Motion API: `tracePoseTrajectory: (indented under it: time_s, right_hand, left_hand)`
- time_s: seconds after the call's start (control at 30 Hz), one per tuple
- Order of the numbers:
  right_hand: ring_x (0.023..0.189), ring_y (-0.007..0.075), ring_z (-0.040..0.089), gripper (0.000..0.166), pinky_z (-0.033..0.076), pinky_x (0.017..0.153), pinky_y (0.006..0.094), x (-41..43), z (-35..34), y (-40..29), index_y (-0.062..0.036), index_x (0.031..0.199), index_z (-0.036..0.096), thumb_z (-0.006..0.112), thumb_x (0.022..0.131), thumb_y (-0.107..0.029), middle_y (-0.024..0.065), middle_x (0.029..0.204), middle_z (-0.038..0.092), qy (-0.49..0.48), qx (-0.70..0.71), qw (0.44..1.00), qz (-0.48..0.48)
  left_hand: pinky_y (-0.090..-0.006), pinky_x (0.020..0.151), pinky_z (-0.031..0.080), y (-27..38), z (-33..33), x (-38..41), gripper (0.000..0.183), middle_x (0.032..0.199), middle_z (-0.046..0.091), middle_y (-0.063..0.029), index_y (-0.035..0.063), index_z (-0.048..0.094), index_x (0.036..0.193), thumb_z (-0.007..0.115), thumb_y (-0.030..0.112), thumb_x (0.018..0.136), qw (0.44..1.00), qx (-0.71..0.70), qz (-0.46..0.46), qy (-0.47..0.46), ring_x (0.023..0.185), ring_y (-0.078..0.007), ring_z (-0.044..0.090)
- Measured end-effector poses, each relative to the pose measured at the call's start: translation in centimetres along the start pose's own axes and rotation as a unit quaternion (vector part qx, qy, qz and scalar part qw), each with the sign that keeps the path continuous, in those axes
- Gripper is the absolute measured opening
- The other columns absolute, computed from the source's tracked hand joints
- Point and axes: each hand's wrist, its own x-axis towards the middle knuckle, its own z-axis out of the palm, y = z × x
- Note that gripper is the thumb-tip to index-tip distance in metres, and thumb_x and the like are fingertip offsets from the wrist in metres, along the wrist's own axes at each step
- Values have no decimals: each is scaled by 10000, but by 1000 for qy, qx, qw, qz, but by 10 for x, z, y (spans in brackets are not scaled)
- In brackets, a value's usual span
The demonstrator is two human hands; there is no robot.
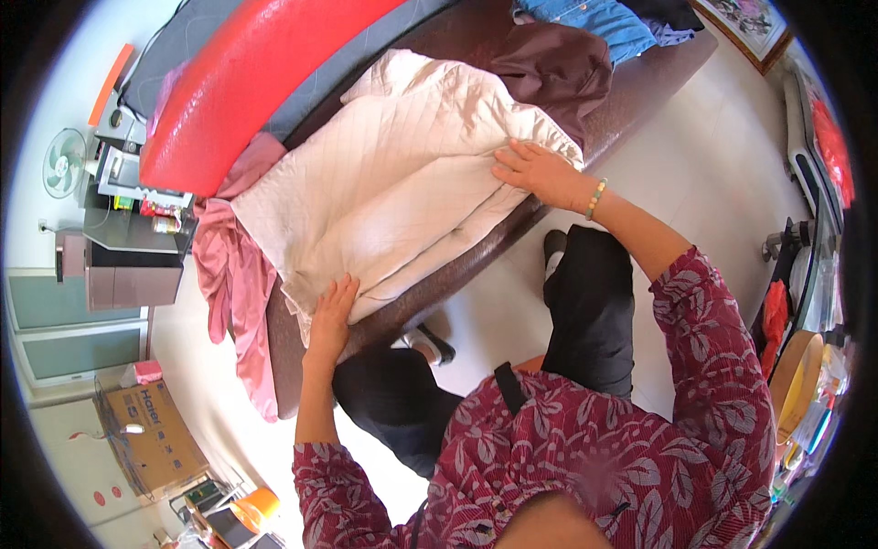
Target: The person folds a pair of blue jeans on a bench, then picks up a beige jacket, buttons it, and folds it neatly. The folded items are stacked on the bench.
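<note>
A cream quilted cloth (384,185) lies partly folded on a brown leather seat (473,271), with a long fold along its near side. My left hand (331,322) lies palm down on its near left corner. Toward the far right end, my right hand (545,177) presses flat on the same cloth, fingers somewhat apart, with a beaded bracelet at the wrist. Neither hand grips anything that I can see. Some of the cloth's edge is bunched near the right hand. What lies beneath the folds is hidden.
Pink fabric (240,309) hangs off the seat's left end. A red padded backrest (274,82) curves behind. Brown cloth (559,72) and blue denim (590,24) lie at the far right. A cardboard box (158,432) stands at left, and a glass-topped table (816,261) at right.
</note>
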Motion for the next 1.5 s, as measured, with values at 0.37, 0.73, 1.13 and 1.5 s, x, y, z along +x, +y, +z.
tracePoseTrajectory:
  time_s: [0.37,0.73,1.13,1.5]
  right_hand:
    - [971,302,614,450,476,861,391,46,-3,56,-115,1174,596,445,774,26,131,1144,626,-122,236,957,115]
    - [769,313,622,243,497,721,408,120,40,119,-50,1036,626,532,832,-143,188,833,648,-40,131,987,88]
    - [721,296,623,236,499,684,393,100,39,125,-85,1056,618,538,837,-121,166,767,643,-53,123,983,128]
    - [1304,326,383,473,363,1041,384,-25,-5,28,-109,1145,620,696,721,-304,147,1382,442,-13,184,981,56]
  left_hand:
    - [-265,921,430,-64,-35,23,504,1112,648,-28,64,572,1228,515,-50,741,967,-216,-97,-90,1042,-186,584]
    - [-230,476,365,-115,-108,105,510,660,546,35,39,604,1193,569,27,684,961,-181,-189,-94,519,-75,451]
    - [-257,528,427,-79,-114,113,470,714,615,-6,64,618,1188,571,50,720,976,-98,-171,-91,565,-94,511]
    - [-415,1038,356,-33,-15,-4,454,1281,533,-168,46,596,1174,696,107,736,992,-109,-54,-29,1207,-343,478]
